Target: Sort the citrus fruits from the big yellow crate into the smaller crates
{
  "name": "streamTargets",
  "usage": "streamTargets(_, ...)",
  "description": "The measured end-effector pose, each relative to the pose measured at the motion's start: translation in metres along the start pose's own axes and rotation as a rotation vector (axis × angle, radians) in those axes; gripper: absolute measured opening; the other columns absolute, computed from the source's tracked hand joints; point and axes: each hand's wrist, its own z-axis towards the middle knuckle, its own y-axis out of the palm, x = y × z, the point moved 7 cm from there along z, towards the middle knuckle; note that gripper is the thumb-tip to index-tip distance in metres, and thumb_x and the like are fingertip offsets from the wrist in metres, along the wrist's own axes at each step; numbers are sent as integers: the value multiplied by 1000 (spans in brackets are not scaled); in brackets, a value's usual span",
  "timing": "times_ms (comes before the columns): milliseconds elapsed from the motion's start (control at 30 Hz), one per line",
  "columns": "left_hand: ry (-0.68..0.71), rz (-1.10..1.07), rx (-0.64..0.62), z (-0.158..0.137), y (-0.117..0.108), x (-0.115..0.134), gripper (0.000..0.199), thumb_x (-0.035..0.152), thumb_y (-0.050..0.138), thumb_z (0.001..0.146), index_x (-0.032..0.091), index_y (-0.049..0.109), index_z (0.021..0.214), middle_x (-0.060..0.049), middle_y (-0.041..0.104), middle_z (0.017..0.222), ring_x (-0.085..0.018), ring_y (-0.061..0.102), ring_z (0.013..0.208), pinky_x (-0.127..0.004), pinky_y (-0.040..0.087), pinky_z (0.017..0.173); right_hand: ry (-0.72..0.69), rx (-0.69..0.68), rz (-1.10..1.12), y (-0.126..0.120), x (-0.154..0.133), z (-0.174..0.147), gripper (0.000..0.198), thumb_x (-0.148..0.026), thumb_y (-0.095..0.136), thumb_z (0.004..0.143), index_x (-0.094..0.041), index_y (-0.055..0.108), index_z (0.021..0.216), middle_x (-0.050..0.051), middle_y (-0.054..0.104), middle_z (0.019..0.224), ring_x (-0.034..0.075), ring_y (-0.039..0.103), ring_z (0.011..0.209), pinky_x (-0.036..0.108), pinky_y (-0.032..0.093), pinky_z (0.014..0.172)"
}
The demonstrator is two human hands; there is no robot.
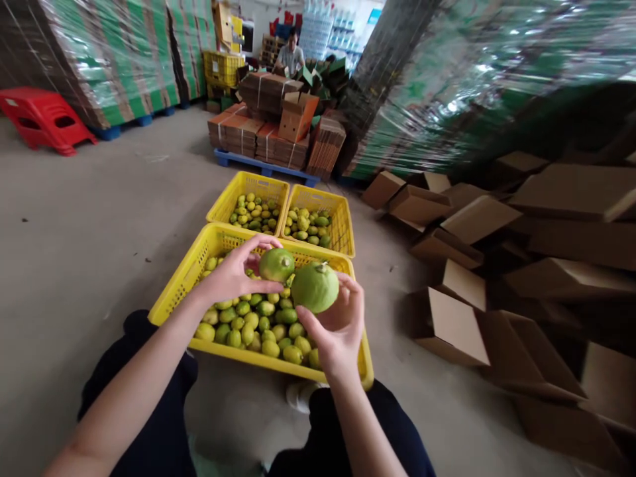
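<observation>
My left hand [244, 268] is closed on a green lemon [276, 265], its stem end turned up toward me. Closed around a larger, rounder green lemon [315, 287] with a stub of stem is my right hand [342, 324]. The two fruits are held side by side, almost touching. Below both hands stands a large yellow crate [228, 350], its bottom covered with many green and yellow lemons [271, 348].
Two smaller yellow crates [350, 228] with lemons stand behind the large one. Flattened cartons [281, 149] are stacked on a blue pallet [268, 167]. Open cardboard boxes [460, 321] pile up at right. A red stool [44, 119] is at left; a person [291, 56] is far back.
</observation>
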Motion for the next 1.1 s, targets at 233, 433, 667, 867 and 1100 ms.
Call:
streamTargets(233,217,7,96,-2,-10,10,59,34,85,65,26,54,114,-4,57,120,-18,61,98,-30,50,87,-70,81,65,6,-7,25,57,-27,71,72,-30,40,119,3,52,116,21,60,105,40,52,92)
streamTargets(433,296,-108,134,-6,-17,15,56,24,86,63,26,59,112,-2,60,109,-15,62,94,-24,50,81,-146,-2,-26,26,6,22,61,-22,76,72,-30,49,125,6,56,123,25,58,114,45,49,99)
streamTargets(667,168,-286,65,-4,-11,6,52,24,85,65,24,62,111,-3,64,107,-16,64,90,-24,52,78,-165,-70,-174,23,4,9,60,-24,78,74,-29,51,127,7,60,123,26,61,113,45,50,100)
streamTargets(867,108,-303,27,-6,-7,3,51,25,85,65,25,63,111,-3,65,107,-16,65,86,-25,52,76,-158,-133,-276,20,1,0,61,-31,78,74,-27,52,129,7,66,118,25,66,105,42,53,95)
streamTargets(1100,59,-389,-19,-8,-4,-7,48,28,85,65,27,65,109,-3,65,106,-16,65,87,-26,52,76,-96,-89,-397,0,6,-7,55,-34,75,75,-25,52,123,7,67,112,25,67,96,42,55,88)
